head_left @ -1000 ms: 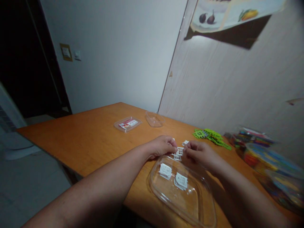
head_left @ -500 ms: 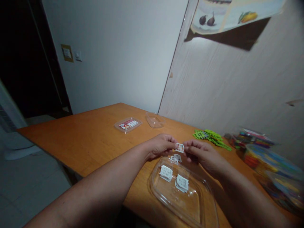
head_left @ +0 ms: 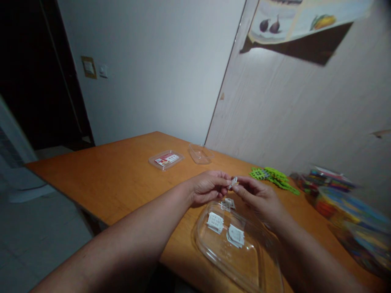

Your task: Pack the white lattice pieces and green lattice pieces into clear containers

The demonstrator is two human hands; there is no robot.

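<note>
My left hand and my right hand meet above the orange table, both pinching one small white lattice piece between their fingertips. The piece is turned nearly edge-on. Just below the hands lies a clear plastic lid with two small stacks of white lattice pieces on it. More white pieces lie on the table at the lid's far edge.
A pile of green lattice pieces lies beyond my right hand. A clear container of coloured pieces stands at the right. Farther back are a clear lid with a red label and a small clear tub. Walls close the far side.
The white piece held between both hands has turned from flat-on to nearly edge-on. The hands have risen slightly off the lid's edge and the view has shifted a little.
</note>
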